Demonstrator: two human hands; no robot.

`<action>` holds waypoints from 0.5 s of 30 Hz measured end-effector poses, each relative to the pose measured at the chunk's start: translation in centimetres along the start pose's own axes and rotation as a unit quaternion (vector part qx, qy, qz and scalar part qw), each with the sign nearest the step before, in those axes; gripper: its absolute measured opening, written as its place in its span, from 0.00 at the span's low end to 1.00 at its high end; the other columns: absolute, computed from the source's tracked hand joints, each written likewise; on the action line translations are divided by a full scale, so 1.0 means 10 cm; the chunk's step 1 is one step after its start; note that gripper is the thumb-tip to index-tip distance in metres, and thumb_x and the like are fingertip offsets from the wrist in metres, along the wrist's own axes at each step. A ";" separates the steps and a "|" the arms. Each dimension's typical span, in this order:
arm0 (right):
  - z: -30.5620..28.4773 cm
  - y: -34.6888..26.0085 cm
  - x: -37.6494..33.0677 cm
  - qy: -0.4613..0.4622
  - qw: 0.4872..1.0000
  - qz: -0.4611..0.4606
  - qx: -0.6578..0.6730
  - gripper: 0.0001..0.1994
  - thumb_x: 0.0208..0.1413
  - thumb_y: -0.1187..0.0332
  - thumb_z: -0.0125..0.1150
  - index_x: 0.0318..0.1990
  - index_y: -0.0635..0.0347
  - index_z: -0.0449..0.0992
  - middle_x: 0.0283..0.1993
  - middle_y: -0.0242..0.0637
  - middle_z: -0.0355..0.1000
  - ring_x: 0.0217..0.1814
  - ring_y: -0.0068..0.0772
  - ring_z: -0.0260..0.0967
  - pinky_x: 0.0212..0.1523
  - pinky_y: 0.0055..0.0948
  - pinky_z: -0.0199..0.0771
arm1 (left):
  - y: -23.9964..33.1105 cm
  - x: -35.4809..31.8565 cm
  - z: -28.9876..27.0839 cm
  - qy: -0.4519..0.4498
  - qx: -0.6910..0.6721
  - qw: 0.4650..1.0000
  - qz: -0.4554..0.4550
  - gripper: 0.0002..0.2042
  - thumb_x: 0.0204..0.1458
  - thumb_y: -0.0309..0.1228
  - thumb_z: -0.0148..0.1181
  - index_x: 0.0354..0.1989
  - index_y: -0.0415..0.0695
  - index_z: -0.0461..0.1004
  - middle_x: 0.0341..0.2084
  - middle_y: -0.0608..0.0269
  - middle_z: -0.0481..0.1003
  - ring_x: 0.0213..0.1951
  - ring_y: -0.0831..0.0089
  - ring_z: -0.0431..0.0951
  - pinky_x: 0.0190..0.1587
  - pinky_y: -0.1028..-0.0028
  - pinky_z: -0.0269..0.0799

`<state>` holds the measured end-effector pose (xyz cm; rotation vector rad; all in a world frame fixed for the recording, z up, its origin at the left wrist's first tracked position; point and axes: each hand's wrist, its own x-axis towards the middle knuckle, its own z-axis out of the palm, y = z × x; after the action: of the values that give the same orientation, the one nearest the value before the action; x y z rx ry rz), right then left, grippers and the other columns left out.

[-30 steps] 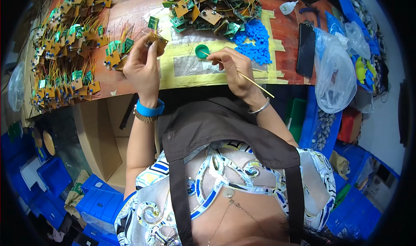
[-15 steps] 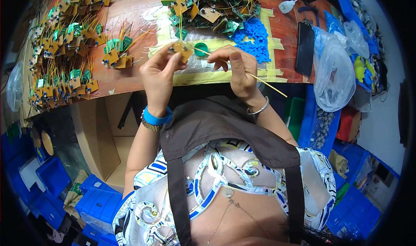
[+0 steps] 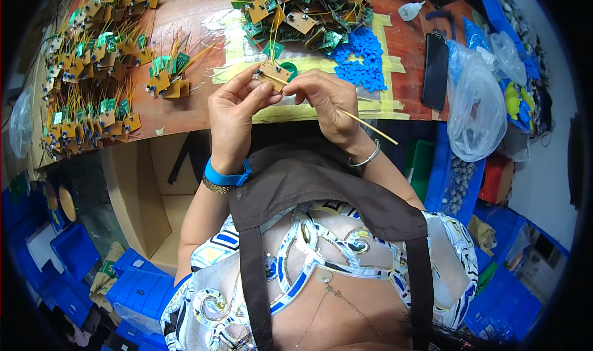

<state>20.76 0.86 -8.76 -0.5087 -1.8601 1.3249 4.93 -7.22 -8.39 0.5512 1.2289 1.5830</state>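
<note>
Between the fingers and thumb of my left hand is a small tan circuit board, tilted up over the near edge of the table. Yellow wires run from it to a small green board just beyond. My right hand pinches a thin wooden stick; the stick's far tip lies against the face of the tan board. Behind the fingers shows part of a green round cap. Loose blue pieces lie to the right of it.
A heap of wired boards stands at the back middle, and rows of similar boards fill the left side. On the right are a black phone, a white squeeze bottle and a clear plastic bag. An open cardboard box sits below.
My right hand has moved left, bringing the stick onto the tan board. My left hand has shifted slightly right and turned the board's face more into view.
</note>
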 end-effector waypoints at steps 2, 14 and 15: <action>-0.02 -0.03 0.01 -0.008 1.000 -0.018 -0.019 0.18 0.66 0.59 0.48 0.38 0.67 0.78 0.36 0.41 0.75 0.33 0.29 0.71 0.35 0.24 0.70 | 0.00 0.00 0.00 -0.003 -0.004 1.000 0.000 0.19 0.55 0.20 0.58 0.56 0.28 0.67 0.32 0.57 0.78 0.33 0.72 0.80 0.40 0.77 0.78; -0.53 0.38 -0.02 0.187 0.899 -0.045 -0.393 0.08 0.50 0.77 0.64 0.39 0.62 0.77 0.34 0.39 0.76 0.37 0.39 0.74 0.38 0.31 0.72 | -0.06 0.02 -0.07 -0.001 0.022 1.000 0.018 0.20 0.55 0.19 0.58 0.57 0.32 0.68 0.34 0.60 0.76 0.36 0.69 0.80 0.45 0.72 0.79; -0.53 0.39 -0.03 0.186 0.899 -0.045 -0.393 0.08 0.50 0.77 0.64 0.39 0.62 0.77 0.34 0.39 0.76 0.37 0.39 0.74 0.38 0.31 0.72 | -0.06 0.01 -0.06 -0.001 0.021 1.000 0.017 0.20 0.55 0.19 0.58 0.57 0.32 0.68 0.34 0.60 0.76 0.36 0.69 0.80 0.45 0.72 0.79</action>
<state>24.65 5.39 -11.66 -0.9925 -1.9930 0.3142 4.65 -7.38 -9.22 0.6044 1.2595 1.5876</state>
